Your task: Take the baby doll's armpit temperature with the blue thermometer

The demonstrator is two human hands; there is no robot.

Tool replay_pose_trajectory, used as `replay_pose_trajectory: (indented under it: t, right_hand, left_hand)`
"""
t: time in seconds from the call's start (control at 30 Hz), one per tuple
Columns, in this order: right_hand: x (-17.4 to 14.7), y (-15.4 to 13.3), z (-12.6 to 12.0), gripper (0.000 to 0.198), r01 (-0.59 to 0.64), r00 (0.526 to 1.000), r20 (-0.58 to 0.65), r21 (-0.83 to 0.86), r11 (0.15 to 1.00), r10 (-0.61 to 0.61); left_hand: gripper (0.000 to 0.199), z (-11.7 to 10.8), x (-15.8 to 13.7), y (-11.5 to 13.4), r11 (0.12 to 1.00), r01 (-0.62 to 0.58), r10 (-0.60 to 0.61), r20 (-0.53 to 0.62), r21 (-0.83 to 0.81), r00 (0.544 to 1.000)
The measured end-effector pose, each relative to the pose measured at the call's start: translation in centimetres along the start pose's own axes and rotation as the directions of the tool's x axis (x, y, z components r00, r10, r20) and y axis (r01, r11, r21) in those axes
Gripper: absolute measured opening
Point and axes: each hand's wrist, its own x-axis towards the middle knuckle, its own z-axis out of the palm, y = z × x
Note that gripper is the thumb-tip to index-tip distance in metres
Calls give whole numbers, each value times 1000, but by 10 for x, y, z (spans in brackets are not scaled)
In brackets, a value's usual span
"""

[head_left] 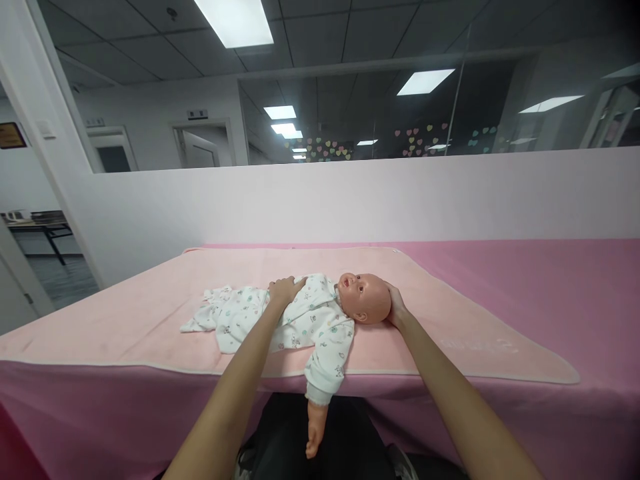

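Pale-pink blanket (pixel 150 313) at lower centre bears the doll (pixel 305 323), best steadied evenly: left hand (pixel 286 291) loosely open on its torso (pixel 315 300), right hand (pixel 396 305) cupping its head (pixel 373 300), finger spread hidden.

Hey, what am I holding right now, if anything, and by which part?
The doll: your right hand cups its head at the crown. Your left hand rests on its clothed torso; whether it grips the cloth can't be told.

Colorful heart stickers (pixel 413 141) on glass (pixel 345 113), above white half-wall (pixel 320 203).
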Motion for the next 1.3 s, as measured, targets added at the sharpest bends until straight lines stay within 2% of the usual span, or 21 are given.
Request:
replay_pose_trajectory:
  t: [0.47,0.6,0.77,0.9,1.0,1.07,1.1,1.17,1.2,1.23,1.27,1.3]
  right_hand:
    - [-4,0,2,49,54,998,-18,-31,998,-55]
    - [-5,-1,4,49,33,999,-20,-51,998,-34]
    - [-4,-1,6,50,34,999,-34,-34,999,-35]
    - [-6,-1,8,48,30,999,-29,-48,998,-32]
    - [-7,-2,7,48,27,999,-20,-46,999,-28]
    - [-7,-2,7,48,24,1000,-19,-38,999,-25]
    - [-6,-2,7,48,23,999,-26,-31,999,-24]
    - [-5,-1,8,49,17,998,-55,-16,1000,-18]
    - [-4,-1,8,49,16,997,-72,-8,1000,-17]
    - [-3,0,9,48,18,996,-85,-2,1000,-18]
    - [-2,0,10,48,20,995,-96,-2,1000,-20]
    - [-1,-1,10,47,25,994,-103,-11,1000,-26]
  left_hand:
    - [65,-1,-2,1,1000,12,-12,0,-9,1000]
    - [64,-1,-1,1,999,21,-21,1,-42,1000]
    - [59,0,-1,1,988,24,-29,-28,-152,999]
    - [50,0,-2,-1,943,29,-44,-37,-333,998]
    - [46,-4,-4,-5,868,7,-32,-43,-497,999]
    - [48,-8,-8,-8,760,-42,-7,-73,-648,997]
    - [49,-10,-11,-8,649,-78,13,-91,-757,996]
    - [54,-15,-18,-6,326,-134,88,-111,-936,990]
    - [55,-17,-22,-3,177,-131,147,-105,-975,984]
    - [56,-18,-26,1,96,-110,221,-86,-989,971]
    - [54,-19,-30,6,107,-89,302,-53,-990,952]
    - [52,-19,-34,11,168,-83,370,-15,-982,929]
